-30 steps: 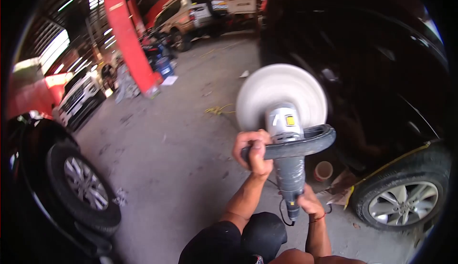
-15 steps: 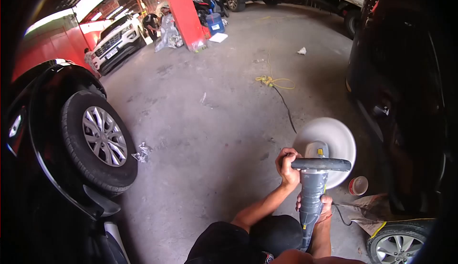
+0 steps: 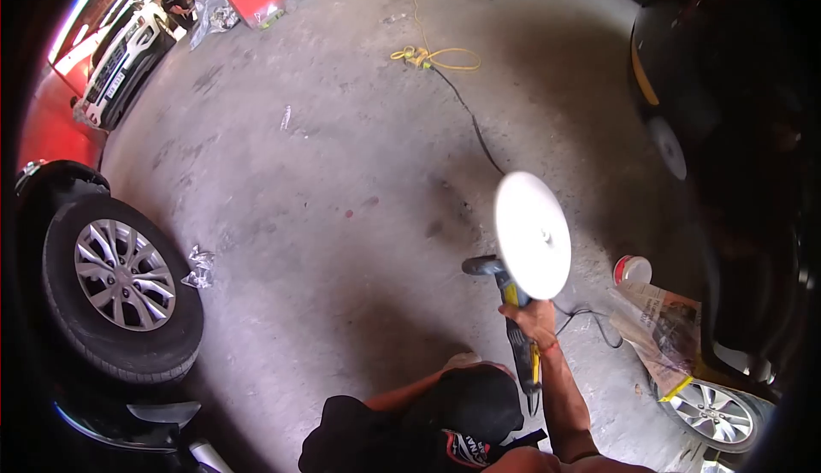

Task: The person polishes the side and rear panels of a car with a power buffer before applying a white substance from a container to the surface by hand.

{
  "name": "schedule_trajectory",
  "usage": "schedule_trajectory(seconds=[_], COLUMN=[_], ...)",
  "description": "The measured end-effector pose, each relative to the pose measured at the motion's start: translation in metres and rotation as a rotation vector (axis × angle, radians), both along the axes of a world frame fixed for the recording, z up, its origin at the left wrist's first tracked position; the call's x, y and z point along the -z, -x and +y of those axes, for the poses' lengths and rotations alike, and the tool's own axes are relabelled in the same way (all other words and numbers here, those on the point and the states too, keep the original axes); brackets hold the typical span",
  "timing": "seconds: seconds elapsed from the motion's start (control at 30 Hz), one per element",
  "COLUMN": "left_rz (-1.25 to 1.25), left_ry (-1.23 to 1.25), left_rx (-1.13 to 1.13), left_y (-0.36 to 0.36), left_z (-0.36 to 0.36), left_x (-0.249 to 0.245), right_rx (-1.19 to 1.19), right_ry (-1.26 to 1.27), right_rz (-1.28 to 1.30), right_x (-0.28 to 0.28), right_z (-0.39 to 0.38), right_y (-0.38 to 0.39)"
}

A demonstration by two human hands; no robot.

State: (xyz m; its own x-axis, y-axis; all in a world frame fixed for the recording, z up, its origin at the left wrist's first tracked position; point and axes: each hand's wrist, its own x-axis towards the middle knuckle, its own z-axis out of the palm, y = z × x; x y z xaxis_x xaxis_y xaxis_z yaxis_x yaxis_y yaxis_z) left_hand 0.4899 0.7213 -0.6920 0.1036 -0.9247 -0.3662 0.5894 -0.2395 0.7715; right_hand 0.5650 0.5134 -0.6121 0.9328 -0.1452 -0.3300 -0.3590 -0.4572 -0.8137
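My right hand is wrapped round the body of a corded polisher, just below its head. The polisher's round white pad is turned up toward me, and its black front handle points left with no hand on it. Low beside my knee, my left hand is away from the tool; its fingers are mostly hidden behind the dark clothing. A glossy black car panel stands to the right, apart from the pad and faintly reflecting it.
Newspaper edged with yellow tape covers part of the car above a wheel. A red-and-white tub sits nearby. A black power cord joins a yellow cord on the floor. Another wheel stands left; a person crouches far off.
My left hand has let go of the front handle and dropped toward my knee. My right hand has tipped the polisher so its pad faces me. The view has turned downward and right.
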Motion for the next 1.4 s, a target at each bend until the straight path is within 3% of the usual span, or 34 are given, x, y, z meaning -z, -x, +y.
schedule_trajectory(seconds=[0.2, 0.23, 0.3, 0.33, 0.37, 0.4, 0.47, 0.53, 0.6, 0.67, 0.8, 0.9, 0.93, 1.03, 1.07, 1.1, 1.13, 1.17, 1.2, 1.27, 1.4], left_rz=[0.087, 0.096, 0.08, 0.064, 0.037, 0.001, -0.053, -0.045, -0.048, -0.066, -0.07, 0.019, 0.059, 0.176, 0.196, 0.213, 0.22, 0.224, 0.225, 0.212, 0.233], left_ry=[-0.105, -0.132, -0.211, -0.269, -0.338, -0.407, -0.488, -0.514, -0.525, -0.54, -0.56, -0.492, -0.45, -0.281, -0.224, -0.181, -0.151, -0.136, -0.125, -0.117, -0.138], left_rx=[-0.043, -0.073, -0.19, -0.279, -0.386, -0.493, -0.655, -0.763, -0.817, -0.851, -0.912, -0.758, -0.655, -0.244, -0.136, -0.054, -0.005, 0.016, 0.027, 0.033, 0.156], left_y=[0.012, 0.014, 0.013, 0.015, 0.019, 0.022, 0.032, 0.053, 0.061, 0.065, 0.081, 0.075, 0.067, 0.044, 0.038, 0.036, 0.033, 0.032, 0.03, 0.024, 0.016], left_z=[0.024, 0.032, 0.061, 0.082, 0.106, 0.13, 0.155, 0.15, 0.147, 0.148, 0.147, 0.117, 0.101, 0.027, -0.001, -0.024, -0.043, -0.049, -0.06, -0.068, -0.068], left_x=[0.006, 0.005, -0.001, -0.009, -0.021, -0.034, -0.054, -0.059, -0.061, -0.064, -0.068, -0.043, -0.029, 0.014, 0.026, 0.033, 0.038, 0.041, 0.039, 0.041, 0.046], right_rx=[-0.074, -0.12, -0.267, -0.278, -0.276, -0.263, -0.276, -0.313, -0.295, -0.281, -0.207, -0.121, -0.028, 0.155, 0.211, 0.348, 0.316, 0.413, 0.438, 0.322, 0.105], right_ry=[0.386, 0.459, 0.494, 0.464, 0.344, 0.279, 0.402, 0.367, 0.353, 0.191, 0.2, 0.379, 0.371, 0.524, 0.618, 0.555, 0.521, 0.57, 0.595, 0.723, 0.722], right_rz=[-0.067, -0.208, -0.253, -0.261, -0.332, -0.417, -0.373, -0.429, -0.474, -0.327, -0.232, -0.221, -0.15, -0.253, -0.177, -0.05, 0.192, -0.08, -0.075, -0.244, -0.173], right_x=[0.088, 0.098, 0.143, 0.129, 0.178, 0.175, 0.134, 0.149, 0.154, 0.144, 0.129, 0.135, 0.122, 0.131, 0.142, 0.132, 0.094, 0.114, 0.126, 0.146, 0.146], right_z=[0.048, 0.057, 0.062, 0.067, 0.071, 0.074, 0.075, 0.064, 0.051, 0.032, -0.033, -0.108, -0.123, -0.163, -0.178, -0.185, -0.193, -0.195, -0.216, -0.236, -0.247], right_y=[-0.013, -0.009, -0.001, -0.001, 0.003, -0.001, -0.008, -0.007, 0.004, 0.021, 0.042, 0.06, 0.053, 0.053, 0.056, 0.054, 0.043, 0.046, 0.051, 0.049, 0.035])
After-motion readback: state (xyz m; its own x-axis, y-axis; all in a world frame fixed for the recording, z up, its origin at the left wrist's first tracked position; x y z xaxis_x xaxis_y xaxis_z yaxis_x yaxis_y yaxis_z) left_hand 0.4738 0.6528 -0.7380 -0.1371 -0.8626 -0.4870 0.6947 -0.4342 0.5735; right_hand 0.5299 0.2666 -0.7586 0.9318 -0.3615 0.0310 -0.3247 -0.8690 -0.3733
